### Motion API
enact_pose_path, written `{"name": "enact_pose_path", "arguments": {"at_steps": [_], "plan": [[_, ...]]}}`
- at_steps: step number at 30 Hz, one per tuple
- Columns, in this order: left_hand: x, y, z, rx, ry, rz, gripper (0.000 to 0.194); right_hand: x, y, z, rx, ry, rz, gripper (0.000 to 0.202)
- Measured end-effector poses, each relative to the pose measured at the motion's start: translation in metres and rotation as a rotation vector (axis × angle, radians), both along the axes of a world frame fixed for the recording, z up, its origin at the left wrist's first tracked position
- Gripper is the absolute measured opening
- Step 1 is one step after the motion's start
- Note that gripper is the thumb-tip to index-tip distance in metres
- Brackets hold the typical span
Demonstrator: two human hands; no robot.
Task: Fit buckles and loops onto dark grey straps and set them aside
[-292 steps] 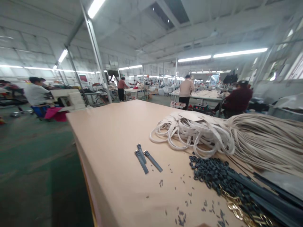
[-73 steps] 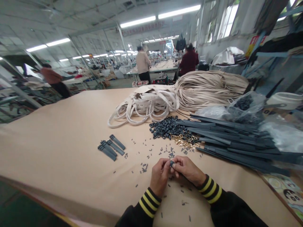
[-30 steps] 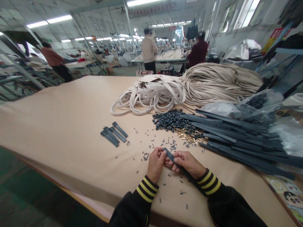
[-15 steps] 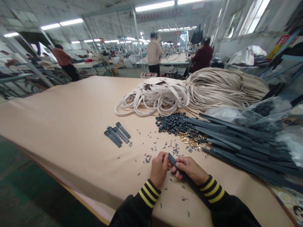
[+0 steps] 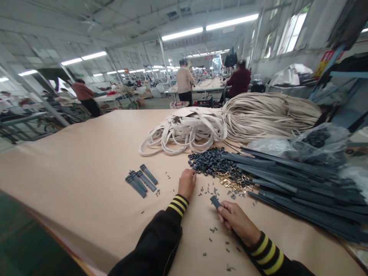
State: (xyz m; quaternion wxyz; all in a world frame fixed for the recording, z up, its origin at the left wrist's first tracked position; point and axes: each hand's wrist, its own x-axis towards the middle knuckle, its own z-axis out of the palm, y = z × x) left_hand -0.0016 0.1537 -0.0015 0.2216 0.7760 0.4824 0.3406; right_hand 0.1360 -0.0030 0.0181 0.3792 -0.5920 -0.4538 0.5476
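Observation:
My right hand (image 5: 238, 220) grips a dark grey strap (image 5: 214, 202); its end sticks out past my thumb and the rest runs back under my forearm. My left hand (image 5: 186, 183) is at the left edge of a heap of small dark loops (image 5: 211, 159). Its fingers are curled together; whatever lies between them is hidden. Gold metal buckles (image 5: 232, 181) lie against the heap's front. Small dark cut pieces (image 5: 211, 189) are scattered between my hands and nearer to me. Farther left lie several short strap pieces fitted with loops and buckles (image 5: 141, 181).
A stack of long dark straps (image 5: 299, 184) covers the right side of the brown-covered table (image 5: 86, 161). Behind it are clear plastic bags (image 5: 324, 140). White looped strips (image 5: 189, 128) and a beige strip bundle (image 5: 267, 115) lie at the back. Several people work beyond.
My left hand has left the strap and moved away from me to the loop heap. My right hand keeps the strap, slightly lower and farther right. The view has tilted up.

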Motion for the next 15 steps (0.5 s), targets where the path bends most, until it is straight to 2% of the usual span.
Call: {"name": "enact_pose_path", "arguments": {"at_steps": [3,6,8,10,13,15], "plan": [[0.002,0.021,-0.004,-0.029,0.0,0.002,0.012,0.001,0.001,-0.001,0.002,0.022,-0.013,0.027],[0.0,0.02,-0.002,-0.094,-0.032,-0.015,0.009,0.001,0.001,0.001,0.0,0.016,-0.013,0.025],[-0.003,0.006,0.001,-0.159,-0.052,-0.052,0.006,0.003,0.001,0.004,-0.002,-0.017,-0.025,0.025],[-0.005,-0.017,0.003,-0.297,-0.139,-0.124,0.014,0.004,0.001,0.008,0.041,-0.1,-0.046,0.025],[-0.007,-0.058,0.005,-0.685,-0.553,-0.242,0.02,0.005,0.001,0.012,0.175,-0.298,-0.081,0.026],[-0.005,-0.08,0.007,-0.898,-0.836,-0.268,0.02,0.005,0.002,0.012,0.242,-0.414,-0.087,0.027]]}}
